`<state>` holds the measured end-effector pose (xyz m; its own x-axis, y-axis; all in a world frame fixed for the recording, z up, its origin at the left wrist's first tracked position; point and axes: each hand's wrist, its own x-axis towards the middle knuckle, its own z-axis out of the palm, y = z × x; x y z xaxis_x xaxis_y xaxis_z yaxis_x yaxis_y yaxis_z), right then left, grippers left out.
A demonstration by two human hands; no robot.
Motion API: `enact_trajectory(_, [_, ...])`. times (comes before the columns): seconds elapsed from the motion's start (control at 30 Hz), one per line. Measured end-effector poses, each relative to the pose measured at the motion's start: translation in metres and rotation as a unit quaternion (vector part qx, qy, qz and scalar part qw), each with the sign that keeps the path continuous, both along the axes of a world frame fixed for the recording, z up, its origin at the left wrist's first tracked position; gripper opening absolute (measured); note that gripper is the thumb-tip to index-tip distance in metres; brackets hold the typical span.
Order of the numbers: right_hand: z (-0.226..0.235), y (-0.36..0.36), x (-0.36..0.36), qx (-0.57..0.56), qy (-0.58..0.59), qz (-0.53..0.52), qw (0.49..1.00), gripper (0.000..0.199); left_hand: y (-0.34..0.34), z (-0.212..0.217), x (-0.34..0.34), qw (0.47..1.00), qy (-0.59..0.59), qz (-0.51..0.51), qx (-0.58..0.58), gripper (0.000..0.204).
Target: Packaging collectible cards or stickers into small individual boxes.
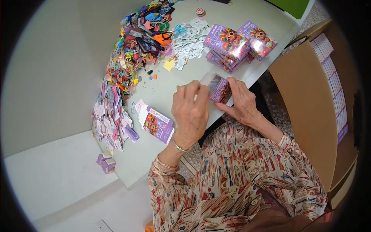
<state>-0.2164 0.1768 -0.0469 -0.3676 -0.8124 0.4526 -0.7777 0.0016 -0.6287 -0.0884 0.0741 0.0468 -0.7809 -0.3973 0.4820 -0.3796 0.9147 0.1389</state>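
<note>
Near the table's front edge, my right hand point(243, 101) grips a small purple printed carton point(221, 91), thumb below and fingers along its right side. A pale, see-through-looking piece point(211, 78) shows at the carton's far left end. Close beside it is my left hand point(191, 110), its fingers curled in; whatever they hold is hidden. Another purple carton point(157, 127) lies with its flaps open on the table, just left of my left wrist. Farther off, several shiny purple cartons point(228, 41) are stacked at the right.
Along the wall side are heaped colourful trinkets point(135, 54), small white printed packets point(191, 40) and pink-white paper pieces point(110, 116). A round tin-like item point(200, 12) sits at the back. At right, a large cardboard box point(305, 100) holds rows of cartons point(333, 77).
</note>
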Motion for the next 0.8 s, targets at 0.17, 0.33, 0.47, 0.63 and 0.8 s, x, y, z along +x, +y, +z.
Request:
enact_trajectory(0.17, [-0.006, -0.003, -0.003, -0.008, 0.018, -0.005, 1.000, 0.079, -0.019, -0.008, 0.012, 0.985, 0.129, 0.003, 0.117, 0.011])
enact_trajectory(0.33, [-0.005, -0.004, -0.002, -0.009, 0.019, -0.013, 1.000, 0.083, -0.131, -0.046, 0.035, 0.949, 0.063, 0.139, 0.277, 0.020])
enact_trajectory(0.47, [-0.001, -0.006, 0.001, 0.014, 0.020, -0.011, 1.000, 0.084, -0.170, -0.087, 0.033, 0.988, -0.047, 0.096, 0.112, 0.017])
enact_trajectory(0.63, [-0.003, -0.004, 0.000, 0.027, 0.018, -0.018, 0.999, 0.085, -0.165, -0.096, 0.018, 0.989, -0.100, 0.106, -0.012, 0.012])
enact_trajectory(0.8, [0.001, -0.006, 0.002, 0.021, 0.025, -0.011, 0.999, 0.084, -0.179, -0.084, 0.038, 0.989, -0.050, 0.131, 0.044, 0.016])
